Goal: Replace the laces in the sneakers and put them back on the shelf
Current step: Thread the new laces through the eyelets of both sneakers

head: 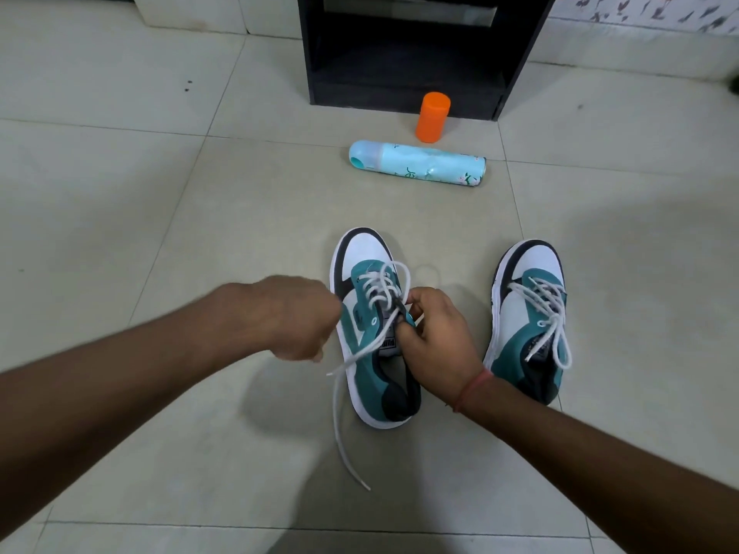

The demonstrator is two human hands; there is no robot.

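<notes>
Two teal, white and black sneakers stand on the tiled floor, toes pointing away from me. The left sneaker (370, 365) has a loose white lace (340, 413) trailing from its eyelets down onto the floor. My left hand (296, 317) is curled just left of this shoe and seems to pull the lace; its fingers are hidden. My right hand (436, 337) grips the shoe's tongue and right eyelet edge, pinching near the lace. The right sneaker (528, 321) stands apart, laced, with loose ends on its top. The black shelf unit (408, 54) stands ahead.
A light blue spray can (418, 163) lies on its side between the sneakers and the shelf. An orange cap (432, 117) stands upright right in front of the shelf's base. A patterned wall shows at the top right.
</notes>
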